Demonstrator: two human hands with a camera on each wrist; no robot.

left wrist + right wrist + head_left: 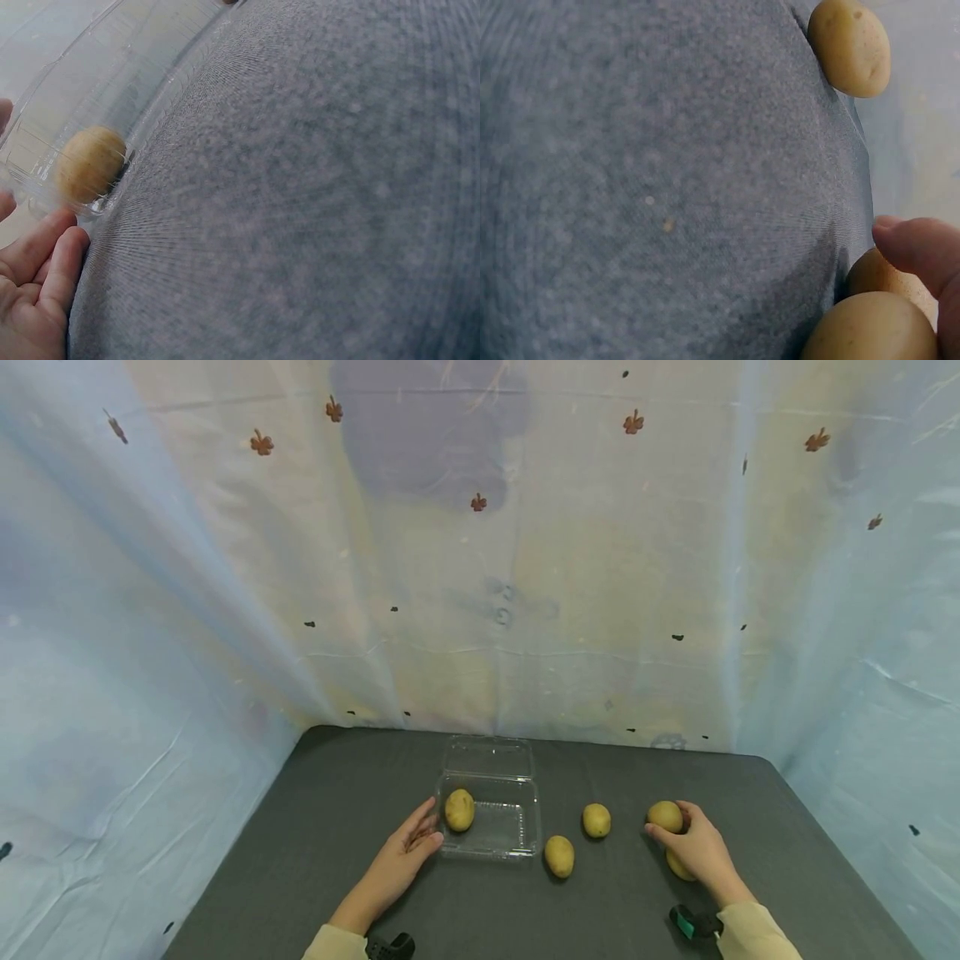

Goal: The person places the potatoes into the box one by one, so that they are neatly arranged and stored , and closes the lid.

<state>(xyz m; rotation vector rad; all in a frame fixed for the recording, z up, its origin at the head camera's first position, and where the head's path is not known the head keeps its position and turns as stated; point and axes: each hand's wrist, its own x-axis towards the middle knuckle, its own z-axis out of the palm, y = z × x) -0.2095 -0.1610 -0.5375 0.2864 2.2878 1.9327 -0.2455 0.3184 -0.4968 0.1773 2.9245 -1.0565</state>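
A clear plastic clamshell container (491,852) stands on the table with its lid (489,757) raised at the back. One potato (459,810) lies at the left inside it. My left hand (401,860) is at the container's left wall, fingers loosely extended and their tips at the plastic. On the right, my right hand (701,843) holds a potato (664,816) between thumb and fingers. Another potato (874,330) lies just nearer, partly hidden under that hand in the head view.
Two more potatoes, one nearer (558,857) and one farther (596,820), lie between the container and my right hand. Dark grey cloth covers the table (360,785). A pale patterned curtain (585,568) hangs behind and at both sides.
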